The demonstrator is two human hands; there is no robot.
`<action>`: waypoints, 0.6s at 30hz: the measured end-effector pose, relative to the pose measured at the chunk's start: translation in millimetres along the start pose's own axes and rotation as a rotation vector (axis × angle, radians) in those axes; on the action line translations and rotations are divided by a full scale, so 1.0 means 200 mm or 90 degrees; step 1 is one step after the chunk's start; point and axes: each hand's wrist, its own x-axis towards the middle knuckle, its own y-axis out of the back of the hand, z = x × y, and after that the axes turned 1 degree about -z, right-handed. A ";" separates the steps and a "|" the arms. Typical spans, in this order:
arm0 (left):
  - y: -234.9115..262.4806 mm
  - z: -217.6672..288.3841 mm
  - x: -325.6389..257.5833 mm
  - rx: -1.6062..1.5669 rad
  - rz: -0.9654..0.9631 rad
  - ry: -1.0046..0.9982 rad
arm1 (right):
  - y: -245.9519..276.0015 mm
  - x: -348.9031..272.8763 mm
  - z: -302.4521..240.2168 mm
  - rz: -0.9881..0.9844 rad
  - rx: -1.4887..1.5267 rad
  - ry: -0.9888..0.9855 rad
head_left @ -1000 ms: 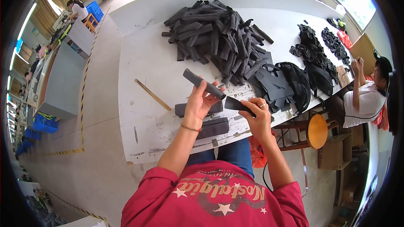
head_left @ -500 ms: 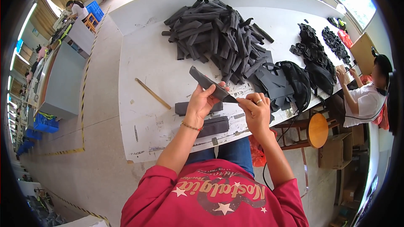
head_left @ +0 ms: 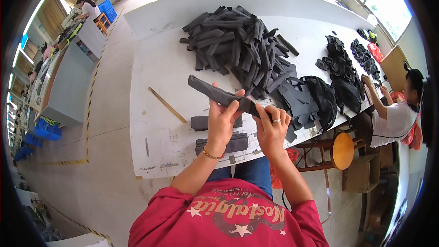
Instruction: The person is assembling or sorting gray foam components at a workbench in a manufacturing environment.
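Note:
Between my two hands is a dark grey fabric tube (head_left: 212, 92), raised above the white table (head_left: 169, 155) and slanting down toward the right. My left hand (head_left: 224, 116) grips it around the middle, thumb on top. At its right end, my right hand (head_left: 270, 126) pinches the fabric, fingers curled in; a ring shows on one finger. Below my left hand lie two neat dark stacks of flat fabric pieces, an upper stack (head_left: 205, 123) and a lower stack (head_left: 235, 142). A large heap of similar tubes (head_left: 238, 41) lies beyond my hands.
A wooden stick (head_left: 167, 105) rests on the left of the table. To the right are flat dark pieces (head_left: 297, 96), a black bag (head_left: 320, 103) and black piles (head_left: 338, 57). A round wooden stool (head_left: 343, 151) stands near a seated co-worker (head_left: 395, 119). A raised panel (head_left: 274, 2) edges the table's far side.
The tube's far left end has swung out to the left and more of its length shows. My right hand has shifted slightly left and down, still at its right end.

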 end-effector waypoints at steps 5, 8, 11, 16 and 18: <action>0.06 -0.08 0.05 -0.219 -0.052 0.115 | -0.03 -0.04 -0.03 -0.017 0.050 -0.034; 0.06 -0.13 0.04 -0.184 -0.091 0.112 | -0.05 -0.05 -0.02 -0.008 0.040 -0.005; 0.03 -0.17 0.03 -0.138 -0.105 0.078 | -0.07 -0.06 -0.03 0.013 0.034 0.001; 0.03 -0.09 0.03 -0.120 -0.064 0.079 | -0.10 -0.07 -0.05 -0.013 0.072 -0.017; 0.06 -0.10 0.05 -0.080 -0.090 0.029 | -0.13 -0.13 -0.01 -0.027 0.100 -0.005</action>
